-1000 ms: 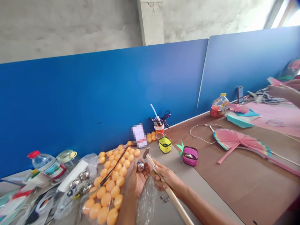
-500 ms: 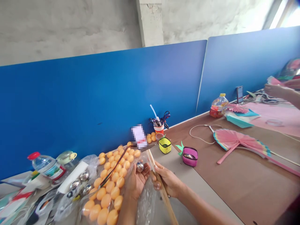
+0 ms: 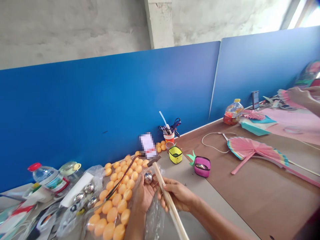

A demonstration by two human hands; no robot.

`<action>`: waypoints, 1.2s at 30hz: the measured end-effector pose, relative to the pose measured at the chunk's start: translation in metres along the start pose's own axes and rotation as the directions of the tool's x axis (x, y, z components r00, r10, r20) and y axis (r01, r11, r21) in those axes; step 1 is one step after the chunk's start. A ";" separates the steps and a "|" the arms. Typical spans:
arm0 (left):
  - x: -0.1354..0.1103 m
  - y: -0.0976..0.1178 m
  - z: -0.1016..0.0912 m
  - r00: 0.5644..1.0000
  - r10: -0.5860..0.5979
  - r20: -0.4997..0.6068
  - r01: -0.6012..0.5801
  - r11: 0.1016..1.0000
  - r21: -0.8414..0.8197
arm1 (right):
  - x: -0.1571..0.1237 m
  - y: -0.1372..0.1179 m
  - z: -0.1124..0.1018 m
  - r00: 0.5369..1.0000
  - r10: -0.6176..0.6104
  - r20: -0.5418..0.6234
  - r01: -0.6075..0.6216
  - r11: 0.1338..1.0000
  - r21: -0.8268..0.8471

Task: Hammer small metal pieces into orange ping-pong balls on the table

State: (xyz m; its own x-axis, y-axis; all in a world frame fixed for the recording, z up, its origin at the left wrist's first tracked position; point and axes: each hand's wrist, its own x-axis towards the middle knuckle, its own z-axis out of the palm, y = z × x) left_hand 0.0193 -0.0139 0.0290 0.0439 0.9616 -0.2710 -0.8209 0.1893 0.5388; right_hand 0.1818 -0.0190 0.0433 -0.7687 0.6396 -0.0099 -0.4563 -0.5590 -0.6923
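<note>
My left hand (image 3: 144,196) is cupped palm up and pinches a small shiny metal ball (image 3: 148,177) at its fingertips. My right hand (image 3: 178,195) is wrapped round the pale wooden handle of a small hammer (image 3: 167,196). The hammer's dark head (image 3: 153,160) stands just above and to the right of the ball. Both hands hover over a clear plastic bag full of orange ping-pong balls (image 3: 117,196) on the grey table.
More metal balls (image 3: 85,195) lie in plastic at the left, beside a water bottle (image 3: 50,177). A yellow pouch (image 3: 175,154), a pink pouch (image 3: 202,166), a pen cup (image 3: 169,136) and a pink paper fan (image 3: 255,150) lie to the right. Another person's hands (image 3: 300,96) work at far right.
The hammer head swung down toward the ball half a second ago and has risen again. My right hand shifted slightly left; the left hand still holds the ball.
</note>
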 end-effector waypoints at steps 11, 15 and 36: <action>0.002 0.001 -0.004 1.000 -0.019 -0.023 0.020 1.000 0.017 | -0.009 -0.017 0.009 0.985 -0.108 -0.136 0.062 0.949 -0.309; 0.003 0.001 -0.002 0.998 -0.010 -0.064 0.011 1.000 0.007 | -0.009 -0.017 0.009 0.993 -0.077 -0.089 0.041 0.934 -0.356; 0.002 0.002 0.002 0.986 0.016 -0.165 -0.018 1.000 -0.009 | -0.003 -0.009 0.001 0.989 -0.079 -0.125 0.037 0.951 -0.306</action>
State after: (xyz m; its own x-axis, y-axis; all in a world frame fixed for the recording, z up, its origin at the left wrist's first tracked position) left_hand 0.0187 -0.0115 0.0308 -0.0639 0.9185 -0.3902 -0.8267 0.1703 0.5363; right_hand 0.1877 -0.0166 0.0506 -0.6681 0.7427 -0.0458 -0.3249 -0.3466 -0.8799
